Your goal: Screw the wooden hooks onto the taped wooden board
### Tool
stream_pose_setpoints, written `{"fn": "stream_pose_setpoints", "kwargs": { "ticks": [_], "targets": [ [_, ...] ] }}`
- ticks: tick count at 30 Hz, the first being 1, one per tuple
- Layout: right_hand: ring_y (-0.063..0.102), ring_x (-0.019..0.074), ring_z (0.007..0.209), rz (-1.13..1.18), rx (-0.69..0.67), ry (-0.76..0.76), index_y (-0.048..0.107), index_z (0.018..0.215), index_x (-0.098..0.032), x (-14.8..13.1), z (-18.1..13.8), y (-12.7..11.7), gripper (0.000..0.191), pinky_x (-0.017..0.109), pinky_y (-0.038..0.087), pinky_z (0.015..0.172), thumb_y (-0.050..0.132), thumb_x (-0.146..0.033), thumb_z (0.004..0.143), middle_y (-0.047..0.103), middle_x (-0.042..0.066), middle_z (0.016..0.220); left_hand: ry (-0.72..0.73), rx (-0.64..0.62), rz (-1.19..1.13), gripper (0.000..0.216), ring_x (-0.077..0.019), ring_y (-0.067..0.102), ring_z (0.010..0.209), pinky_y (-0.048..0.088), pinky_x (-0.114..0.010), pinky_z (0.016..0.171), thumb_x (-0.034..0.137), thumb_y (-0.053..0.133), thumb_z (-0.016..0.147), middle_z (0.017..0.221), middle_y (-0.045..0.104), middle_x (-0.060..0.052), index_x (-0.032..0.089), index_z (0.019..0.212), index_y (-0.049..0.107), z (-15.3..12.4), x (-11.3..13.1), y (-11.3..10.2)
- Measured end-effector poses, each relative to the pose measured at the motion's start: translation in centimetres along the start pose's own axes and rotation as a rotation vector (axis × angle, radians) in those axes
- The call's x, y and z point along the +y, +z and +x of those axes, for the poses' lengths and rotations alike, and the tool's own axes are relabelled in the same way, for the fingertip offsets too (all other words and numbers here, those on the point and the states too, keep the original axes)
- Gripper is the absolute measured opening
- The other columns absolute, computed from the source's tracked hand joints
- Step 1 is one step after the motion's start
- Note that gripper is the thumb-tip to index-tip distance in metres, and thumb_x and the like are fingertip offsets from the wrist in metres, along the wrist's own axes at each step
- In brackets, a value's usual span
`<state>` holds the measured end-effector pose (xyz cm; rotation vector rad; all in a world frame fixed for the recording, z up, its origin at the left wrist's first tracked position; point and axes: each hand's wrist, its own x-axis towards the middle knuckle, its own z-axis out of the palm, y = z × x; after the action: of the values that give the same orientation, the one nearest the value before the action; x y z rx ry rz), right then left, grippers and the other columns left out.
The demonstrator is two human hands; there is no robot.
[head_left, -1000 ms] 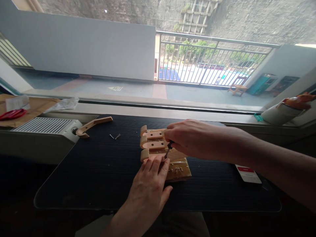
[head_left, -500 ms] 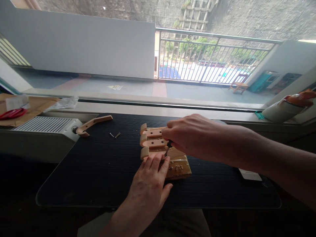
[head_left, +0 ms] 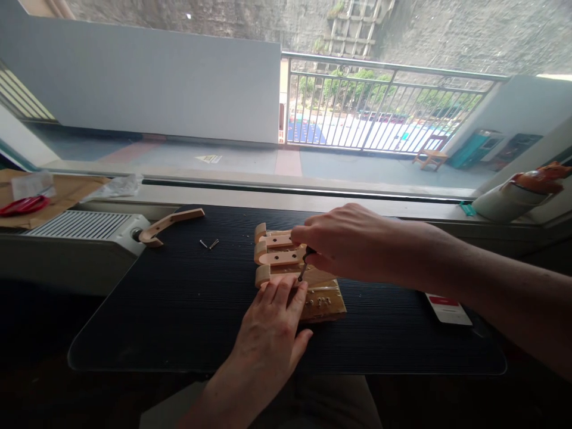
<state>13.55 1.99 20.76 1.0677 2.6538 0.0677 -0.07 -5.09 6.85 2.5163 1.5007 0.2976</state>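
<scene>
My right hand [head_left: 342, 238] is closed around the dark handle of a screwdriver [head_left: 304, 269], mostly hidden in the fist. Its tip points down at a hole in the nearest wooden hook [head_left: 263, 276]. My left hand [head_left: 272, 322] lies with outstretched fingers on that hook, thumb apart, the fingertips beside the screwdriver tip. Two more curved wooden hooks [head_left: 279, 258] lie in a row behind it, each with dark holes showing. Under them is a wrapped wooden block [head_left: 328, 313], with several small screws [head_left: 320, 302] on its bare near part.
A separate bent wooden piece [head_left: 172, 223] rests at the table's left back edge, with loose screws [head_left: 213, 244] nearby. A phone [head_left: 448, 310] lies under my right forearm. Red scissors [head_left: 24, 205] sit on cardboard at left; a window sill [head_left: 214, 195] borders the black table [head_left: 179, 322].
My right hand has turned slightly around the screwdriver, and the forearm has shifted up a little, showing more of the phone, whose screen is now lit. My left hand stays in place.
</scene>
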Motion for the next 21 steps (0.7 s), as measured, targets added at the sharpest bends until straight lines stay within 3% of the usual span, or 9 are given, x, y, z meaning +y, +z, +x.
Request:
{"fn": "stream_pose_setpoints", "kwargs": {
  "ticks": [10, 14, 21],
  "targets": [
    [0.045, 0.0109, 0.057, -0.001, -0.080, -0.026, 0.063, 0.080, -0.013, 0.1, 0.1, 0.2, 0.018, 0.025, 0.024, 0.052, 0.046, -0.015, 0.085, 0.063, 0.006, 0.075, 0.002, -0.007, -0.018, 0.059, -0.0295, 0.033, 0.127, 0.030, -0.048, 0.106, 0.031, 0.058, 0.077, 0.136, 0.041, -0.012, 0.018, 0.133, 0.042, -0.2, 0.1, 0.0],
    [0.046, 0.0117, 0.057, -0.009, -0.094, -0.017, 0.062, 0.075, -0.013, 0.0, 0.2, 0.4, 0.021, 0.025, 0.024, 0.053, 0.045, -0.016, 0.086, 0.061, 0.006, 0.068, 0.003, -0.006, -0.018, 0.059, -0.0295, 0.033, 0.127, 0.030, -0.047, 0.106, 0.031, 0.057, 0.077, 0.136, 0.041, -0.012, 0.018, 0.133, 0.042, -0.1, 0.0, 0.0],
    [0.051, 0.0120, 0.060, 0.110, -0.019, 0.008, 0.062, 0.091, -0.017, 1.2, -0.8, 0.0, 0.015, 0.023, 0.026, 0.052, 0.051, -0.022, 0.081, 0.062, 0.003, 0.072, 0.009, 0.006, -0.013, 0.059, -0.0291, 0.033, 0.127, 0.030, -0.046, 0.107, 0.031, 0.057, 0.078, 0.136, 0.041, -0.011, 0.017, 0.133, 0.041, -0.2, 0.0, -0.1]
  ]
}}
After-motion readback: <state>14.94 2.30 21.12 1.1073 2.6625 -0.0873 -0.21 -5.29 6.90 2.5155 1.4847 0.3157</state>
